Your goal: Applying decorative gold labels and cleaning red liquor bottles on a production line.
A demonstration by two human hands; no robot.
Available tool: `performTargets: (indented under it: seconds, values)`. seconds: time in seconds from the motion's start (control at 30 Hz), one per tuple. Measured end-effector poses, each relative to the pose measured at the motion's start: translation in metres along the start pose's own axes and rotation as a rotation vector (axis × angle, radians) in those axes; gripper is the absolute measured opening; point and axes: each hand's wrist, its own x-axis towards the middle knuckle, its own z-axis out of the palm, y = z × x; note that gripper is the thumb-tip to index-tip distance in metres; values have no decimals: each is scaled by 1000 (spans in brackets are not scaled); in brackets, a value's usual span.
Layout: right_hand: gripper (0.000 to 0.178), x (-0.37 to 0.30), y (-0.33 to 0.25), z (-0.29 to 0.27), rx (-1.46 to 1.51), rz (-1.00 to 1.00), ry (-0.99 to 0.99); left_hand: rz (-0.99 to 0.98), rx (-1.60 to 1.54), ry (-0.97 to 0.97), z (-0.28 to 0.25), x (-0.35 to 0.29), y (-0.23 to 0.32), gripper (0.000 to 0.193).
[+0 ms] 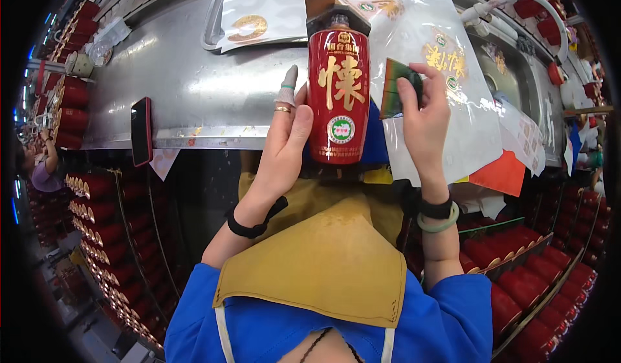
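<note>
A glossy red bottle [339, 98] with gold characters and a round white-and-green label lies in front of me, neck pointing away. My left hand [284, 124] is at its left side, thumb along the edge and some fingers passing behind it, so their grip is partly hidden. The left index finger is stretched out in a pale finger cover. To the right of the bottle, my right hand [427, 104] pinches a flat green scraper-like piece [392, 88] with an orange edge, held just off the bottle. A dark holder [362, 25] surrounds the bottle's neck.
Clear sheets with gold decals [446, 59] spread at the right, by a sink [498, 65]. A metal tray [213, 20] with a white sheet stands at the back left. A phone [141, 131] rests at the bench's front edge. Racks of red bottles [97, 227] flank me.
</note>
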Motion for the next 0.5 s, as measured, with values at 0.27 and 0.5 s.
performTargets:
  seconds: [0.27, 0.5]
  values:
    - [27, -54, 8, -3, 200, 48, -291, 83, 251, -32, 2, -4, -10, 69]
    - [25, -59, 22, -16, 114, 59, -112, 346, 449, 46, -5, -18, -21, 72]
